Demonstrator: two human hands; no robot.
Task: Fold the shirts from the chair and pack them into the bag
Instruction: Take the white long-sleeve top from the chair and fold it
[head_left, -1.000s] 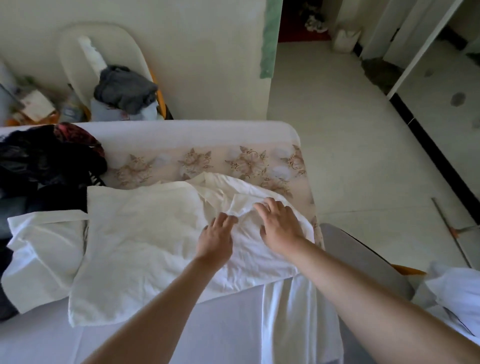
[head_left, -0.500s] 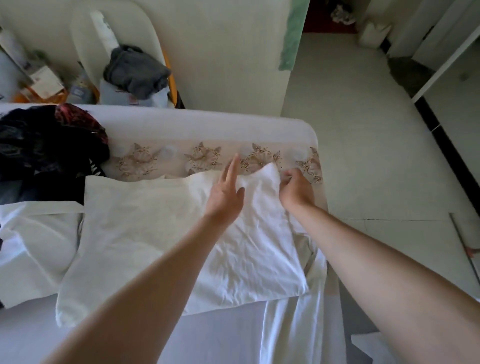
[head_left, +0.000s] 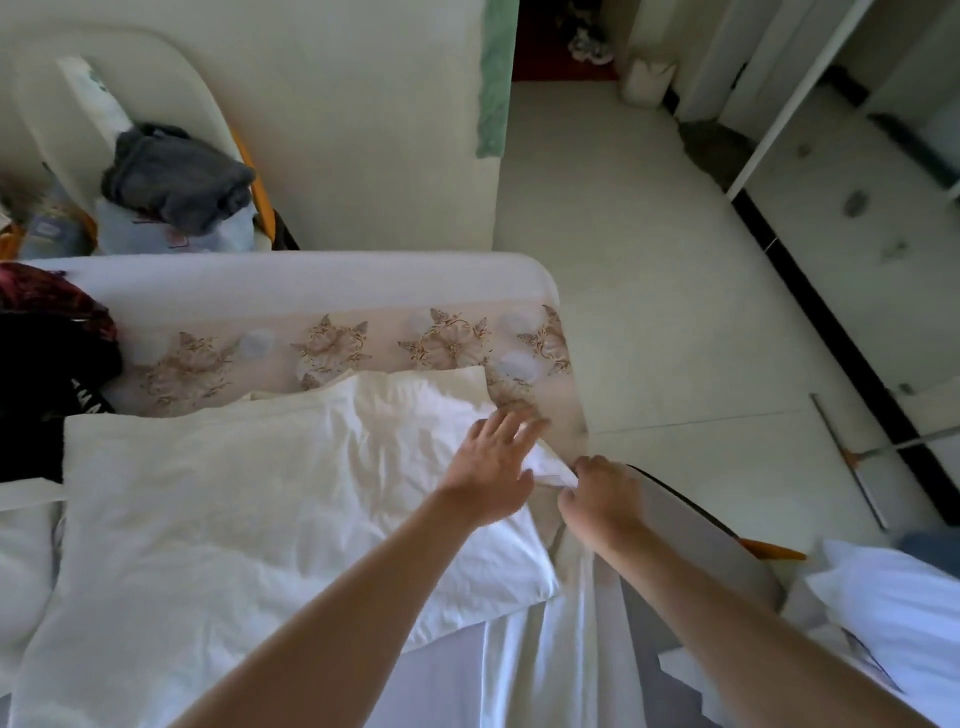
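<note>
The bed (head_left: 311, 291) is carrying the white shirt (head_left: 234, 493), lying spread out mid-fold. The left hand (head_left: 493, 462) is pressing it flat, fingers straight and spread. The right hand (head_left: 602, 499) is pinching its corner at the bed's edge. The next move is probably calling for folding that corner inward.

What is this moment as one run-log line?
left hand: flat, fingers spread on white shirt | right hand: pinch grip on shirt's edge | surface: floral cloth | stage: folding
</note>
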